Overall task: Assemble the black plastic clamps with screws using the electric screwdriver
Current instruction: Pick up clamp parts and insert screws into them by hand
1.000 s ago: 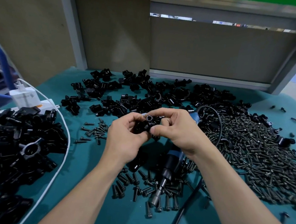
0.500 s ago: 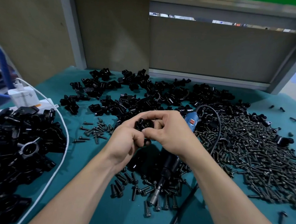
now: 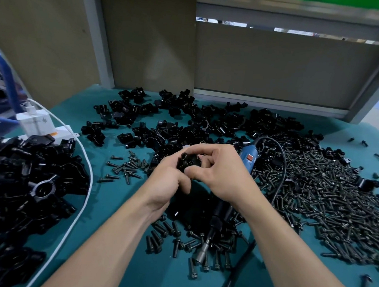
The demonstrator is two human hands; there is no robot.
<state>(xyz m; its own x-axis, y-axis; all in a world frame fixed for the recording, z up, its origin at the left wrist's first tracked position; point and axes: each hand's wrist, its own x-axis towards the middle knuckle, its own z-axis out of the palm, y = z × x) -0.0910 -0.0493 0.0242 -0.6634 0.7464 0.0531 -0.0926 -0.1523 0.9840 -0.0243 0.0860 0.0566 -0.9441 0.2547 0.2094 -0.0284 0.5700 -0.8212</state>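
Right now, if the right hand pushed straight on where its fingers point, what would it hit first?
The black clamp that the right hand pinches, then the left hand behind it, probably.

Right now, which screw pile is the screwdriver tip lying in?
The near pile at bottom centre holds the screwdriver tip; the small scatter lies left, the big heap right.

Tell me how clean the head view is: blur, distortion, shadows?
Head view: wide-angle bending tilts the wall posts; the top edge is smeared; left hand and right hand throw a dark shadow on the teal mat, swallowing half the electric screwdriver; the held clamp reads sharp.
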